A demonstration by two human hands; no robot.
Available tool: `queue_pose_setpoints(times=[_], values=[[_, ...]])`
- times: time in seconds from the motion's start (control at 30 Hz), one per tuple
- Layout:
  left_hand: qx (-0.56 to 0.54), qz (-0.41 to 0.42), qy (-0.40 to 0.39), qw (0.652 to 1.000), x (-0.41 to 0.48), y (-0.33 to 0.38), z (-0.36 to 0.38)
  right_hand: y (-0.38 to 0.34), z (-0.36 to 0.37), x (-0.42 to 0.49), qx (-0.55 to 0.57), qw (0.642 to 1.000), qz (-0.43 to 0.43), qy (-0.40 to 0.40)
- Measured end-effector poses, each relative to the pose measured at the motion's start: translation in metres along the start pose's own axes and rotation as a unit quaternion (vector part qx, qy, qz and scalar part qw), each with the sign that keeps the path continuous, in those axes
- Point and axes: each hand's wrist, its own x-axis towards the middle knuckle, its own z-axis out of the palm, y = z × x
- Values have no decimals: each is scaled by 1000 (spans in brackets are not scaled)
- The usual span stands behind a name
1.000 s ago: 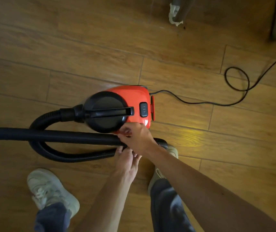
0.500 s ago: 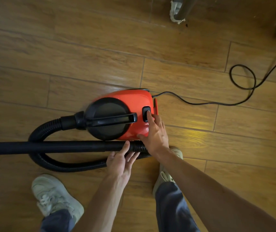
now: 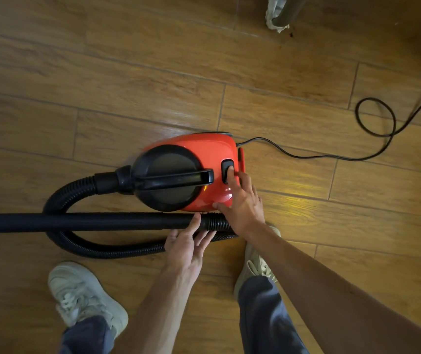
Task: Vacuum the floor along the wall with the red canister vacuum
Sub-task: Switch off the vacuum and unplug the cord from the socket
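Two bare hands work at a red canister vacuum (image 3: 204,152) that sits on a wood-plank floor (image 3: 127,85), just ahead of the person's pale shoes (image 3: 82,297). The right hand (image 3: 242,208) reaches over the vacuum's near side, index finger straight and laid on the black switch (image 3: 226,165) at the vacuum's rear end, thumb touching the red casing; no finger curls round anything. The left hand (image 3: 186,249), fingers likewise straight and spread, touches the black wand (image 3: 76,222) where it meets the ribbed hose (image 3: 97,250), just on the near side of the vacuum, without gripping it. The hose loops out from the vacuum's front end and back under the wand. A black cord (image 3: 332,157) trails from the vacuum's rear and coils well beyond it. The step in hand appears to be switching on: done well, it wants one firm press square on the switch, the thumb bracing the casing so the canister does not slide, then a full grip on the wand. No wall can be made out.
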Motion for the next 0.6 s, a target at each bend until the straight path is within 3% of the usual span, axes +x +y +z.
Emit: queue_pose_setpoints(times=[0.1,0.27,0.6], values=[[4,7,4,1000,-1,0,-9,15,-1,-18,78,994,-71,18],[2,4,8,1000,-4,-6,-24,28,9,-50,11,976,-211,-47],[7,1,4,1000,-7,-5,-34,23,20,-47,-9,974,-218,-65]])
